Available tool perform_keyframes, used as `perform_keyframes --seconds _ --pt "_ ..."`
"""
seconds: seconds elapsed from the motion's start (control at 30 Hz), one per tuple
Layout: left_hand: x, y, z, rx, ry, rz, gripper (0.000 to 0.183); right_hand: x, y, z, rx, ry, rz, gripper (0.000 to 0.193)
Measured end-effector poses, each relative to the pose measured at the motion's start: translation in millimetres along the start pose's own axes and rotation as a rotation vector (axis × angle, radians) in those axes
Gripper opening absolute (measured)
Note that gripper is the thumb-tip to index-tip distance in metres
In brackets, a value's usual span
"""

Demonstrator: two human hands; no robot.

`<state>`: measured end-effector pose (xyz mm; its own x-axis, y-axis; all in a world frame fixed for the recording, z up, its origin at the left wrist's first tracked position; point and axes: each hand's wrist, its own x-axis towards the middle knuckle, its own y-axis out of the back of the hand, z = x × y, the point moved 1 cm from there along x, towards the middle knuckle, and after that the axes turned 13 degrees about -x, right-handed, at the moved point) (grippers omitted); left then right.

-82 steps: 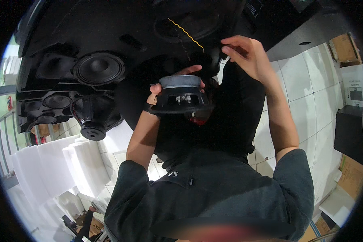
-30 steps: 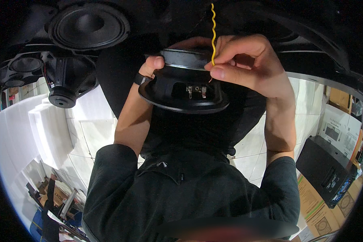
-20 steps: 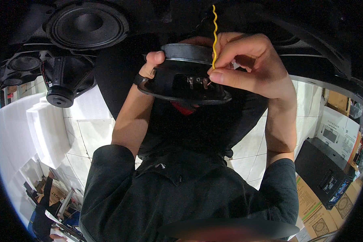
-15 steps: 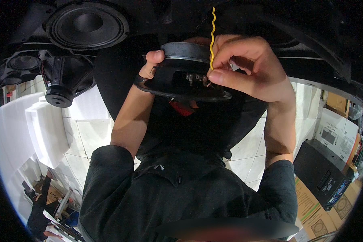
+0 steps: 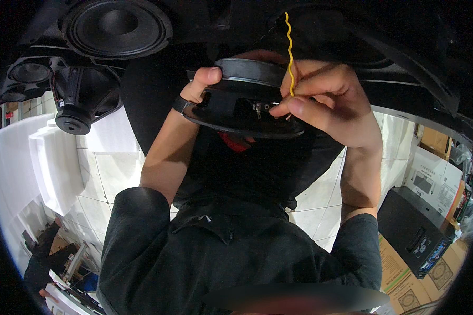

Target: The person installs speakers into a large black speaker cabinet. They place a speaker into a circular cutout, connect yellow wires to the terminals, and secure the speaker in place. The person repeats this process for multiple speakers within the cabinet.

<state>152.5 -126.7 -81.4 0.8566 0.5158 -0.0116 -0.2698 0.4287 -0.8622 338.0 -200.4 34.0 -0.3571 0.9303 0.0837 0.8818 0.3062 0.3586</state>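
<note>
In my left hand (image 5: 204, 83) is a round black loudspeaker driver (image 5: 231, 105), gripped at its left side with the thumb on the grey magnet. The magnet faces up and the wide rim down. Metal terminals (image 5: 261, 108) show in the side of its frame. My right hand (image 5: 331, 100) pinches a wavy yellow wire (image 5: 289, 47) between thumb and finger beside those terminals. The wire's bare copper end sticks out below the fingertips, close to the driver. Whether it touches a terminal I cannot tell. The wire's upper end runs up toward the dark cabinet.
A large speaker cone (image 5: 115, 27) is mounted in the black cabinet at upper left. Below it another driver (image 5: 73, 119) hangs magnet-down near white foam blocks (image 5: 55, 168). A black box-shaped unit (image 5: 412, 231) and printed cartons (image 5: 399, 270) stand at the right on the tiled floor (image 5: 315, 226).
My right hand and the yellow wire have shifted right, and the bare wire end now sits farther from the terminals. The driver has moved slightly right and down with my left hand.
</note>
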Motion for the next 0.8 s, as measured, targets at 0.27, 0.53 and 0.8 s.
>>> perform_keyframes --seconds 0.27,0.53,0.8 --pt "1.1 2.4 -2.2 -0.015 -0.001 -0.011 0.120 -1.4 8.0 4.9 0.034 0.035 -0.069 0.008" --pt "1.3 -7.3 1.1 -0.003 0.032 0.034 0.127 -7.0 10.5 4.8 0.268 -0.073 -0.037 0.016" --pt "-1.6 8.1 -5.2 0.081 0.024 0.089 0.129 -6.0 6.8 5.9 0.125 -0.107 0.011 0.027"
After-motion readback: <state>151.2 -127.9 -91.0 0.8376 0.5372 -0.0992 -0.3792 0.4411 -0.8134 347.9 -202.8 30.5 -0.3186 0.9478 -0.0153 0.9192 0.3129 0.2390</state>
